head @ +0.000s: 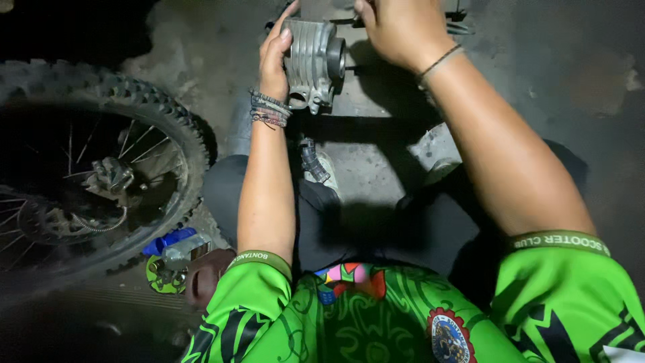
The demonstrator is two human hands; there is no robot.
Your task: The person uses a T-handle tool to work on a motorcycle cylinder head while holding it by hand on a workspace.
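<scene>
Left hand (pixel 274 57) grips finned grey metal engine cylinder (pixel 312 64) at twelve o'clock, fingers wrapped on its side. Right hand (pixel 396 27) just beside, one o'clock, grip unclear. Knobby spoked wheel (pixel 101 168) at nine. Blue-capped container (pixel 171 250), round yellow-green label, seven o'clock.

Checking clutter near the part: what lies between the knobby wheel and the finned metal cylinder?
In the head view, the left hand and braceleted forearm lie between the wheel and the cylinder, the palm against the cylinder's side; behind them is bare concrete floor.
</scene>
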